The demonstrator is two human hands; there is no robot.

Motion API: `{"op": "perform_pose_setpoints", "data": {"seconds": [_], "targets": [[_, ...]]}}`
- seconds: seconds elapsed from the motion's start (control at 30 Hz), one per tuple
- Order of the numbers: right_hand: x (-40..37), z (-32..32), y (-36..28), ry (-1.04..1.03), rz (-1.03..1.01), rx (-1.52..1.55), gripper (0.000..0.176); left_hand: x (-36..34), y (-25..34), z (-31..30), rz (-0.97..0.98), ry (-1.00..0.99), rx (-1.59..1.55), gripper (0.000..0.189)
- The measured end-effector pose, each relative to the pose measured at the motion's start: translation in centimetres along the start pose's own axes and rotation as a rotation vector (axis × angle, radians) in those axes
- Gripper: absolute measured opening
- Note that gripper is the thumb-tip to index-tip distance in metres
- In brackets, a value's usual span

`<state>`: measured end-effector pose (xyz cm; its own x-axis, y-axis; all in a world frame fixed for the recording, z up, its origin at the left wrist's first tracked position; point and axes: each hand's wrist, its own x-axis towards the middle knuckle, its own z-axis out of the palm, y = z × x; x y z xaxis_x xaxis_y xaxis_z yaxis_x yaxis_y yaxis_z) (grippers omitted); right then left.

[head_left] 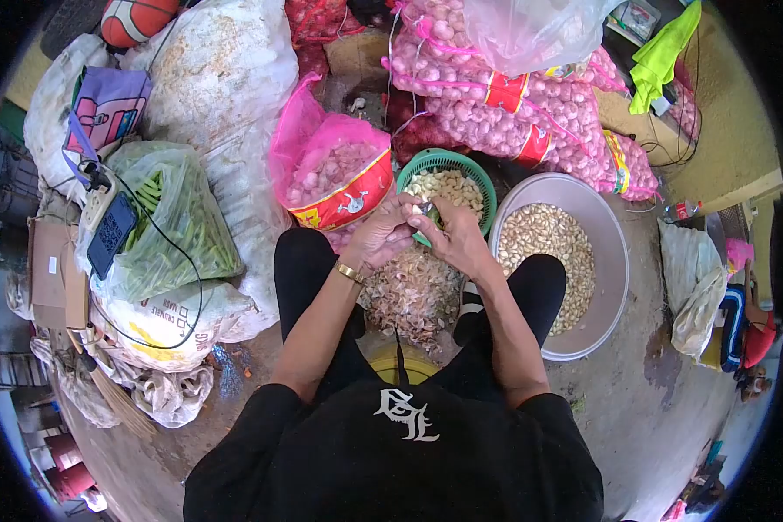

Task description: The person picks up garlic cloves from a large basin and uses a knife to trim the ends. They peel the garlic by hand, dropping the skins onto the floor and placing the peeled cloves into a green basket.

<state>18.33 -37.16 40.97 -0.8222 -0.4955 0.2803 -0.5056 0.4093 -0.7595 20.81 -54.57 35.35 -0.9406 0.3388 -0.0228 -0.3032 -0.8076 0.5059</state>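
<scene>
My left hand [384, 233] is closed, pinching a pale garlic clove [418, 209] at its fingertips. Against that clove, my right hand [454, 237] curls around what looks like a small knife, mostly hidden by the fingers. Both hands meet just above the near rim of a green plastic basket [491, 193] with peeled cloves [448, 189] in it. Below them, a heap of dry garlic skins [411, 296] lies between my knees. To the right stands a large greyish basin [616, 261] holding many garlic cloves [544, 248] in liquid.
An open pink mesh sack of garlic [335, 174] stands left of the basket. Full garlic sacks [513, 113] are stacked behind. At left are big white sacks [222, 96], a plastic bag of green vegetables [170, 226], a phone [113, 235] with a cable, and a broom [117, 396].
</scene>
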Motion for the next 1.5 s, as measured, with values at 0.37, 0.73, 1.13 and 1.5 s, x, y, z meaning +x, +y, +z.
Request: {"op": "perform_pose_setpoints", "data": {"seconds": [0.37, 0.73, 1.13, 1.5], "targets": [[0.0, -0.4, -0.6, -0.093, -0.021, 0.139, 0.039, -0.5, 0.3, 0.0, -0.166, 0.02, -0.116, 0.022], [-0.1, -0.1, 0.1, -0.081, -0.04, -0.012, 0.043, -0.5, 0.2, 0.7, -0.163, 0.111, -0.11, 0.019], [0.6, -1.0, 0.5, -0.072, 0.006, 0.273, 0.039, -0.1, 0.1, 1.8, -0.139, 0.035, 0.039, 0.029], [0.5, -0.9, 0.7, -0.088, 0.02, 0.239, 0.044, 0.3, -0.6, 1.6, -0.109, 0.088, -0.029, 0.025]]}}
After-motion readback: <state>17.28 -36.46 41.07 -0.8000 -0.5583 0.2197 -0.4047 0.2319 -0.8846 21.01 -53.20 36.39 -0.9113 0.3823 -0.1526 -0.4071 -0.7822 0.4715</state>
